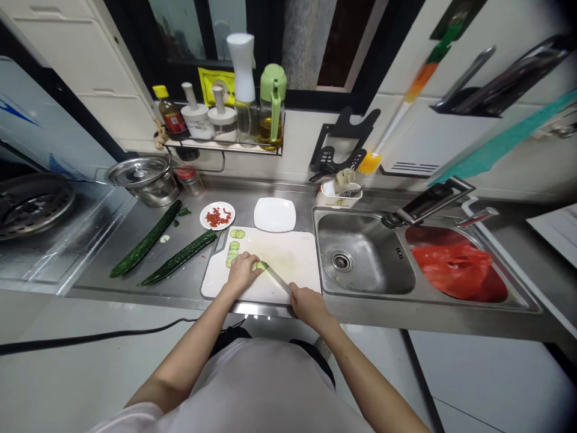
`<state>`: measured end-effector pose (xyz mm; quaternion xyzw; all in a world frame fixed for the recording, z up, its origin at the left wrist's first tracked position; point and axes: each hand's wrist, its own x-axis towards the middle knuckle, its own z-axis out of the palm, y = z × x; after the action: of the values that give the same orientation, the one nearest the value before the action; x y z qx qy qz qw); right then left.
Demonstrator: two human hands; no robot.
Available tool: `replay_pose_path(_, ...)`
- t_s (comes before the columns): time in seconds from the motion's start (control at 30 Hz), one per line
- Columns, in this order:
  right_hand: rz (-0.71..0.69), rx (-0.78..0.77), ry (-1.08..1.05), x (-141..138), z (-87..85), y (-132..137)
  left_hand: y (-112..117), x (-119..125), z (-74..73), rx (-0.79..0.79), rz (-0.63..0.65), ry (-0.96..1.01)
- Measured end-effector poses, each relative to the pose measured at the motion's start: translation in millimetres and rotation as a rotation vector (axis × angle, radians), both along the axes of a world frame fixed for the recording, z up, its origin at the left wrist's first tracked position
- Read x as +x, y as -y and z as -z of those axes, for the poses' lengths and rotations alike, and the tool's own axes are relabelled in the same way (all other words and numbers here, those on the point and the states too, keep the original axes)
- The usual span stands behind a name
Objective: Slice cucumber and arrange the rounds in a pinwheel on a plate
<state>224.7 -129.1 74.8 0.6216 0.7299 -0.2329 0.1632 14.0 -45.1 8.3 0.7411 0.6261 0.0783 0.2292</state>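
Hand slicing of cucumber on a white cutting board (293, 282). The left hand (242, 273), over the board's left half, grasps a cucumber piece (258, 266) with its fingers; the right hand (311, 307), at the board's near right edge, is closed around the handle of a knife (279, 281), whose blade slants across the board to the piece. Cut slices (233, 251) lie overlapped on the board's left side, beyond the left hand. Good practice would be to curl the left fingertips back from the edge, let the knuckles guide the blade, keep the piece flat and make even strokes; the main hazard is the fingertips' closeness to the blade. Two long cucumbers, a farther one (148, 243) and a nearer one (180, 258), lie left of the board.

Containers: behind the board's left corner, a small dish (204, 218) bears chopped red pieces (218, 217); just behind the board's middle stands a white plate (274, 214). Farther behind and left are a lidded steel pot (155, 191), contents hidden, and a red-lidded jar (192, 182), contents unclear. Above and behind the board, a green-topped bottle (273, 108) holds yellowish liquid. Right of the board, the sink's far basin holds a red plastic bag (455, 267).
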Motion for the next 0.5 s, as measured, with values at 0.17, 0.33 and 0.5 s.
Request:
replay_pose_path(0.17, -0.006, -0.004, 0.009, -2.2, -2.0, -0.1, -1.0, 0.2, 1.7, 0.004, 0.003, 0.000)
replay_pose_path(0.33, -0.014, 0.004, 0.015, -1.6, 0.6, -0.6, -1.0, 0.1, 3.7, 0.013, 0.005, 0.011)
replay_pose_path(0.5, -0.033, 0.008, 0.026, 0.2, 2.0, -2.0, -1.2, -0.8, 3.6, 0.014, 0.009, 0.015)
